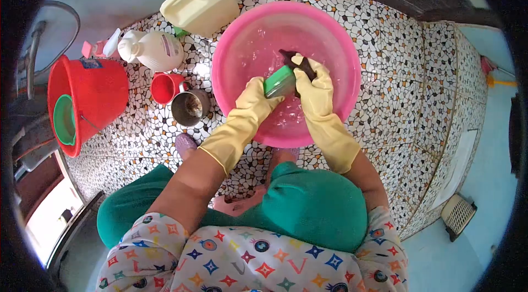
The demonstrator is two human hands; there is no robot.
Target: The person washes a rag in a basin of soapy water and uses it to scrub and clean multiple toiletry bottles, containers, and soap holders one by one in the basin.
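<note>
Both my hands wear pale yellow rubber gloves and are over the pink basin (221, 66), which has water in it. My left hand (254, 99) is closed around a block-shaped scrubbing brush (279, 79) with a bright green top; its lower part looks greyish and translucent. Close beside it, my right hand (314, 85) grips a dark brown cloth (301, 66), bunched up and partly hidden by the gloved fingers. The brush and the cloth meet near the basin's middle. Whether they press together is hard to see.
Left of the basin stand a grey metal mug (190, 107), a small red cup (164, 88), a white bottle (157, 50) and a red bucket (104, 91) with a green container (64, 119) inside. A cream jug (201, 3) with a brown cap stands behind, by the wall.
</note>
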